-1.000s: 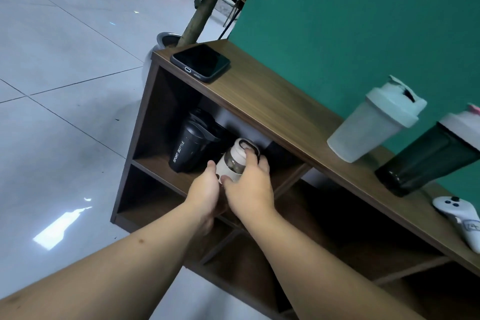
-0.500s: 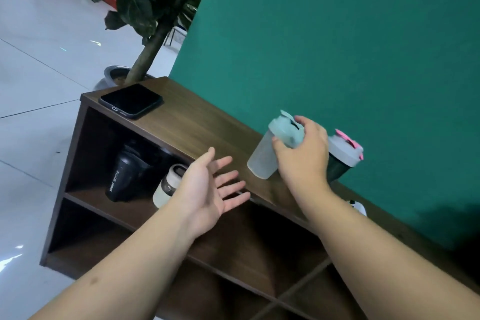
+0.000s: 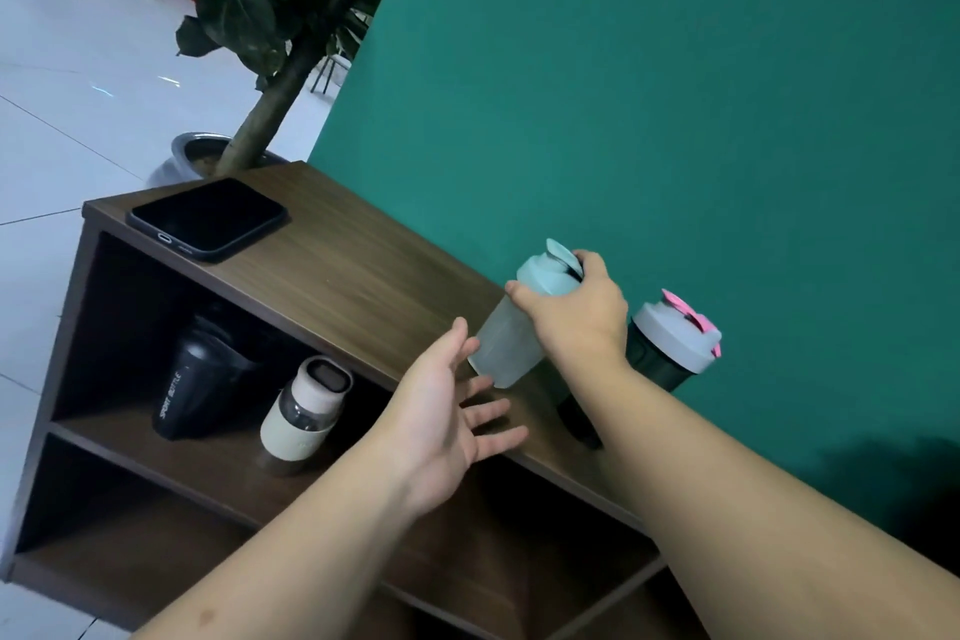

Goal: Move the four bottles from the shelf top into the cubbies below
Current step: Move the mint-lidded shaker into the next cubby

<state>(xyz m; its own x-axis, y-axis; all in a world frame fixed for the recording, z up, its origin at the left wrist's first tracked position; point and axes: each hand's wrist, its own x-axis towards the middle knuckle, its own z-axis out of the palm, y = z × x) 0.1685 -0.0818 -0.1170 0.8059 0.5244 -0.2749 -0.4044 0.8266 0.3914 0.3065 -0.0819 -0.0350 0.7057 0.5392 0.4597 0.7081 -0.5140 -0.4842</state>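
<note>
My right hand (image 3: 576, 314) grips the mint lid of a frosted shaker bottle (image 3: 506, 343) on the wooden shelf top (image 3: 353, 270); the bottle leans left. My left hand (image 3: 441, 418) is open, palm up, just below and left of that bottle, fingertips close to its base. A dark shaker with a grey lid and pink tab (image 3: 670, 348) stands right behind my right hand. In the upper left cubby stand a black sport bottle (image 3: 192, 392) and a small beige glass bottle (image 3: 306, 411).
A black phone (image 3: 208, 216) lies at the left end of the shelf top. A potted tree (image 3: 260, 120) stands behind the shelf's left end. A green wall (image 3: 675, 120) backs the shelf. The lower cubbies (image 3: 130, 525) are dark and open.
Both hands let go of the beige bottle in the cubby. My right hand rose to the shelf top and took the mint-lidded shaker, which now tilts; my left hand opened beneath it.
</note>
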